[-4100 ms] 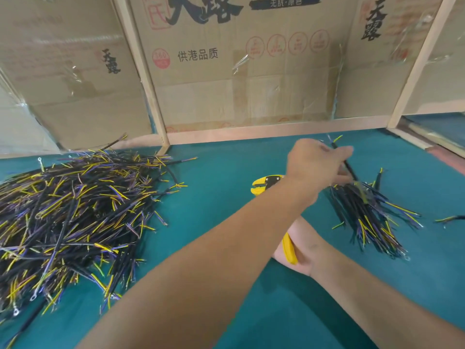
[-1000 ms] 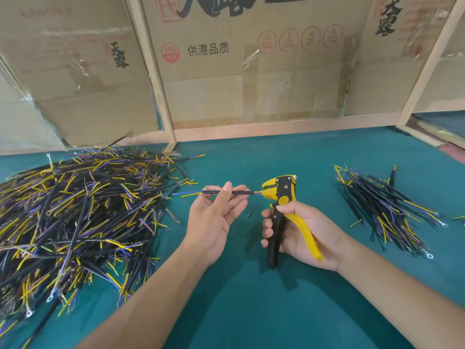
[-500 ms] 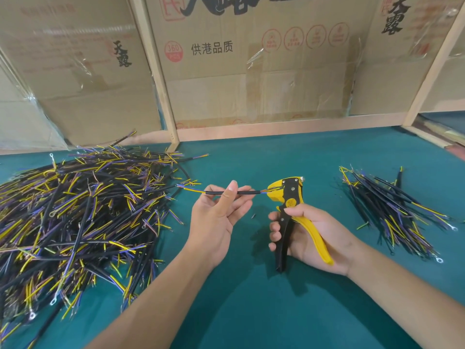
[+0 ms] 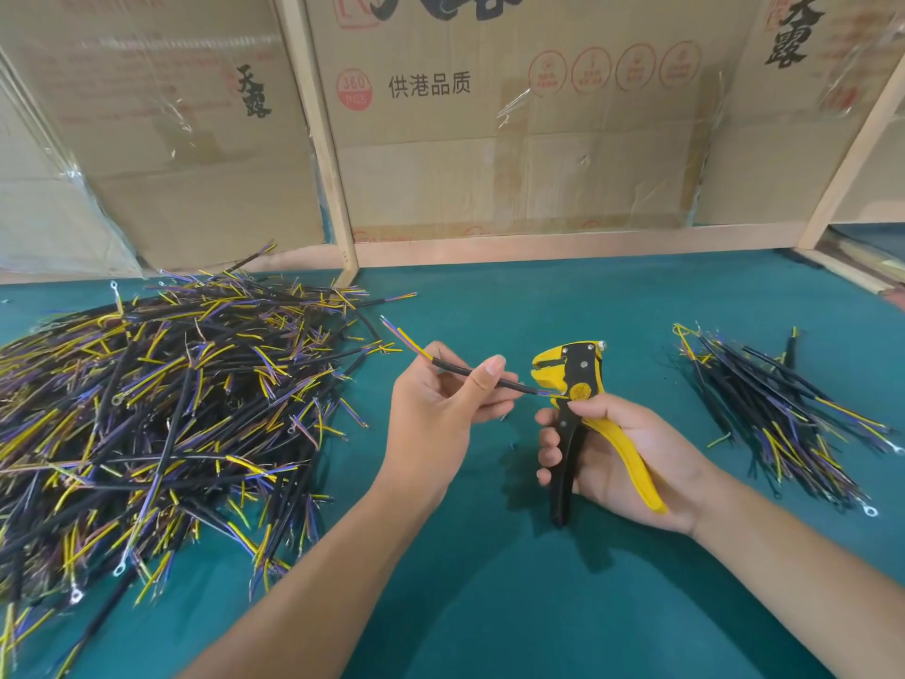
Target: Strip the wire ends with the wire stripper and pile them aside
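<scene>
Teal table (image 4: 489,605), large wire heap (image 4: 161,419) left, smaller pile (image 4: 778,414) right

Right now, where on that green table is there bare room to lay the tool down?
Bare green table lies near the person, under both forearms, and behind the wire stripper, up to the cardboard wall. The big wire pile crowds the left side; the smaller pile takes the right.
</scene>
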The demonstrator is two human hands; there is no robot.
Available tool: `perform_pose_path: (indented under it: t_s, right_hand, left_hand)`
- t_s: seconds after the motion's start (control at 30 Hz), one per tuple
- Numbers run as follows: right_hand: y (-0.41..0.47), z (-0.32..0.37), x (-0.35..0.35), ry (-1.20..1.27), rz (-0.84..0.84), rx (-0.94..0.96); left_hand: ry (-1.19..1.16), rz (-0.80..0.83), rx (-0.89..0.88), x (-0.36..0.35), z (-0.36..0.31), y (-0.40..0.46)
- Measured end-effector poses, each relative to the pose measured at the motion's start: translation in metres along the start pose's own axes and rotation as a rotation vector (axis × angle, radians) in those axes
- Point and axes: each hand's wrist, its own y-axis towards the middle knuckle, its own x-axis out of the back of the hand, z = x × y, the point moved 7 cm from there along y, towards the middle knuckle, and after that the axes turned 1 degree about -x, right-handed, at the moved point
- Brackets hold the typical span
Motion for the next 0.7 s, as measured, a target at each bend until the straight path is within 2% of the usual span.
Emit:
perform_pose_path:
  t_s: [0.2, 0.43, 0.7]
  right_hand:
    - [-0.0020, -0.0007, 0.0006, 0.001, 0.010, 0.000]
    - [-0.0078, -0.0005, -0.0018, -0.023, -0.006, -0.002]
    - [-0.0068, -0.0010, -0.0017, -0.038, 0.017, 0.010]
  left_hand:
    - [0.011, 0.005, 0.004, 0.0012, 0.0007, -0.0006]
    - [-0.231, -0.106, 0.082, 0.0038, -0.0008, -0.0031]
    - [-0.331, -0.131, 0.147, 0.0065, -0.0008, -0.0023]
